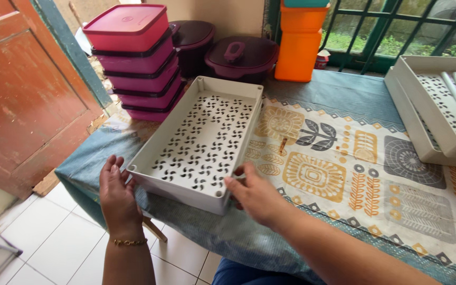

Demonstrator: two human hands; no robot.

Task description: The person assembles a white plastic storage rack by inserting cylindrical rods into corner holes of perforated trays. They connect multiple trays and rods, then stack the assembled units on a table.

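White tray [201, 140], fingers [113, 168] touching near corners

A matt, smooth white plastic perforated tray [201, 142] is seen on the bench [344, 95], which is covered by a printed cloth [354, 174] with a woven, dull finish. Glossy pink plastic containers [135, 58] are stacked behind, and shiny dark purple lidded pots [241, 55] beside smooth orange plastic tubs [299, 45]. Worn, rough painted wood is shown on the door [22, 89]. Glazed white tiles [64, 237] are seen on the floor.
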